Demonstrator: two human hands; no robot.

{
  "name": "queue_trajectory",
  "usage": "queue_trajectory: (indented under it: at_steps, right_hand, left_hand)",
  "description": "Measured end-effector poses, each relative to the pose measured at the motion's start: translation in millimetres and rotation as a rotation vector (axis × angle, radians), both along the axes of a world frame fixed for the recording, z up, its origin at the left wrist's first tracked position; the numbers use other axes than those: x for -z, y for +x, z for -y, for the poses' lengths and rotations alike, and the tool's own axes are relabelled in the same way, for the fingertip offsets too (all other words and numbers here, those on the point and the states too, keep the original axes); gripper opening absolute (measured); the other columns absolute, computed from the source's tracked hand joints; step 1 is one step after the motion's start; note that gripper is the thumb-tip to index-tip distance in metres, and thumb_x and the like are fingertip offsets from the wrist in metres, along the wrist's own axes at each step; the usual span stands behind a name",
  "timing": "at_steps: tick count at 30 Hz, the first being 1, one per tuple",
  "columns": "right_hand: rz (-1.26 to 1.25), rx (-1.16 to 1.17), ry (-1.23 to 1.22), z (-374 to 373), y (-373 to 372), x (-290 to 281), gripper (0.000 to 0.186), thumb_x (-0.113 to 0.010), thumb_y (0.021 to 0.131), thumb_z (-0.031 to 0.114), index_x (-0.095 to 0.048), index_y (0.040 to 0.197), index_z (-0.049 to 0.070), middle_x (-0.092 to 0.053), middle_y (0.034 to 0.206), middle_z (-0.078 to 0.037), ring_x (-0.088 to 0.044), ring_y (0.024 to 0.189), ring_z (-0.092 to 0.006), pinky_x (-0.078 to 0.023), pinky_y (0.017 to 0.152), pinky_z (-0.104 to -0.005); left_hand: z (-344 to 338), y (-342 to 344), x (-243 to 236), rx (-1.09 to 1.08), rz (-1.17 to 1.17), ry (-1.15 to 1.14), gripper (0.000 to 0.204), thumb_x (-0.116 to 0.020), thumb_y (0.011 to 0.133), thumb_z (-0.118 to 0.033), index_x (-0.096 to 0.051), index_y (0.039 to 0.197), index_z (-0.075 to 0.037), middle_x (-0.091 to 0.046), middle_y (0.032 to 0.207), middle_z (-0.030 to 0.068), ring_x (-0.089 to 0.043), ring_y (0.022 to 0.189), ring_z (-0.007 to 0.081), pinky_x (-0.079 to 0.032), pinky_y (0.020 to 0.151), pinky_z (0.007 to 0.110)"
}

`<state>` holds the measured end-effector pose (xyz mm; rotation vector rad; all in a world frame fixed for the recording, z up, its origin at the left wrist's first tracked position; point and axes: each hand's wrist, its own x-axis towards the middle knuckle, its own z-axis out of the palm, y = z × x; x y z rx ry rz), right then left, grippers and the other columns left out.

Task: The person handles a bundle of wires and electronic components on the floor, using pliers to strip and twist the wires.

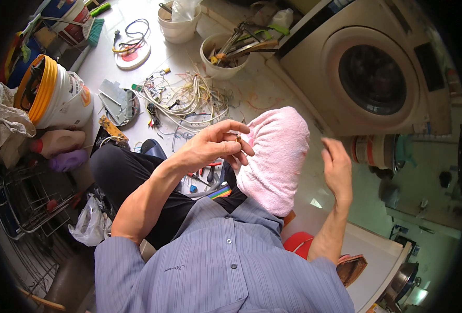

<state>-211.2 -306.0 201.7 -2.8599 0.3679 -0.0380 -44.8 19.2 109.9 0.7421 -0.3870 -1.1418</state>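
My left hand [210, 145] is raised in front of my lap, its thumb and fingers pinched on a small brass-coloured metal piece [238, 139]; its exact kind is too small to make out. Just beyond those fingertips, a pink towel [275, 164] lies draped over my right knee. To the right of the towel, my right hand [338, 169] is held up in the air, fingers loosely stretched and slightly blurred, with nothing visible in it. Several hand tools, among them a dark-handled screwdriver [211, 173], lie on the floor between my legs, partly hidden by my left arm.
A tangle of wires [194, 101] spreads over the tiled floor ahead. Beyond it stand a white bucket of tools [212, 65] and another white bucket [176, 31]. A washing machine [314, 57] is at the far right. At left are a white pail [66, 99] and a wire rack [30, 201].
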Motion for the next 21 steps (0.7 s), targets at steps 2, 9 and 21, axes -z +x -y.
queue_trajectory:
  at_steps: [2, 9, 21]
  right_hand:
    - [0.121, -0.01, 0.391, -55.7, 36.4, -22.1, 0.042, -0.064, 0.089, 0.003, -0.063, 0.131, 0.006, -0.062, 0.131, -0.012, -0.065, 0.11, -0.0265, -0.056, 0.079, -0.0348]
    - [-0.018, -0.283, 0.672, -128.1, 86.9, 6.4, 0.039, -0.071, 0.09, 0.011, -0.063, 0.127, 0.002, -0.068, 0.11, -0.017, -0.07, 0.089, -0.0269, -0.057, 0.075, -0.0354]
    - [0.214, -0.305, 0.588, -137.7, 93.0, 31.7, 0.006, -0.069, 0.086, 0.006, -0.071, 0.087, 0.0, -0.069, 0.077, -0.012, -0.067, 0.067, -0.0258, -0.051, 0.061, -0.0343]
  left_hand:
    - [-1.5, -0.2, -3.1, 0.005, -0.007, 0.013, 0.052, -0.058, 0.102, -0.011, -0.039, 0.149, 0.001, -0.069, 0.114, 0.0184, -0.071, 0.097, 0.0225, -0.059, 0.079, 0.031]
    - [-5.3, 1.3, -4.9, -0.006, 0.031, 0.025, 0.067, -0.06, 0.099, -0.006, -0.029, 0.157, -0.003, -0.07, 0.107, 0.0156, -0.073, 0.094, 0.0227, -0.059, 0.075, 0.029]
    - [0.6, -4.4, 8.0, -0.213, 0.088, 0.357, 0.019, -0.07, 0.095, -0.005, -0.054, 0.106, -0.003, -0.072, 0.095, 0.0076, -0.073, 0.088, 0.0164, -0.059, 0.068, 0.027]
